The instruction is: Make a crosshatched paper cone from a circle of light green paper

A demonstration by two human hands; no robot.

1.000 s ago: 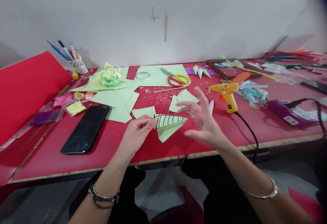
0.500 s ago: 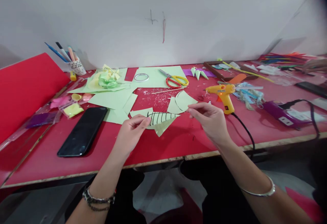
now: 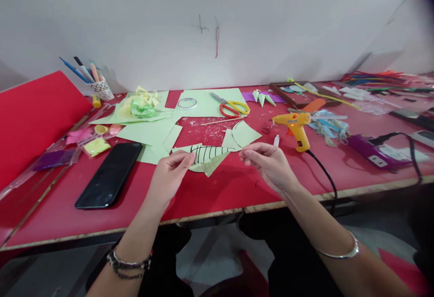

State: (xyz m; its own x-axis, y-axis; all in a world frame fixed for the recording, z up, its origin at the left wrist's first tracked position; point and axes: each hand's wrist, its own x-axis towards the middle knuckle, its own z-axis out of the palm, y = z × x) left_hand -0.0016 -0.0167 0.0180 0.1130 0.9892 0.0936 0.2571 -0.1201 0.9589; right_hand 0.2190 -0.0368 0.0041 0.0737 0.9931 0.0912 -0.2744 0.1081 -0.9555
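My left hand [image 3: 172,172] pinches the wide end of a light green paper cone [image 3: 213,153] marked with black lines across it. A flap of green paper [image 3: 216,165] hangs below the cone. The cone's narrow tip points right, close to the fingertips of my right hand [image 3: 266,163]. That hand is closed in a pinch; I cannot make out what, if anything, is in it. Just behind the hands lies a cut green paper piece [image 3: 247,133] with a black curved line. A small white tube [image 3: 276,140] is beyond my right hand.
A yellow glue gun [image 3: 298,129] with a lit red light stands to the right, its cord running off the edge. Scissors [image 3: 233,107] and a silver ring [image 3: 187,103] lie behind. A black phone [image 3: 110,175] is left, near green sheets [image 3: 145,132]. A purple device [image 3: 368,150] sits far right.
My right hand has moved left and slightly down, closer to the cone's tip. My left hand and the cone have shifted slightly left.
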